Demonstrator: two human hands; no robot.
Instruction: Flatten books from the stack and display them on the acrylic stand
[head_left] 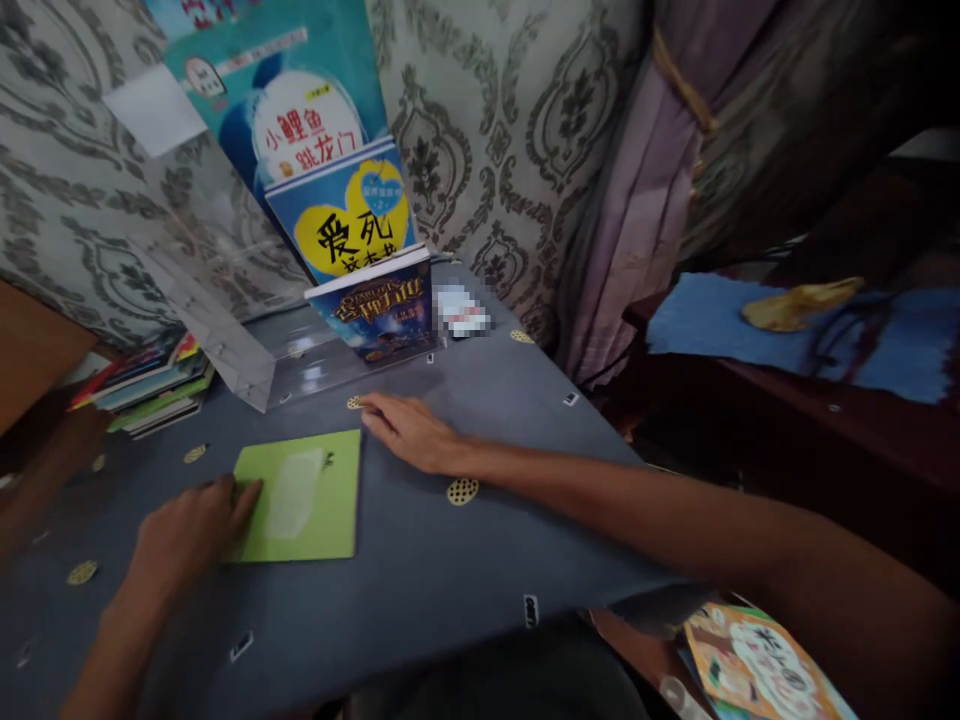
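While left fingers [246,502] touch a green booklet [341,500], one book [281,95] reads "小鲤鱼跳龙门".

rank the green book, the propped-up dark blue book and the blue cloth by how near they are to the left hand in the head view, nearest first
From the left hand:
1. Green book: right at its fingers, on its right.
2. Dark blue book: ahead and to the right.
3. Blue cloth: far right, beyond the table edge.
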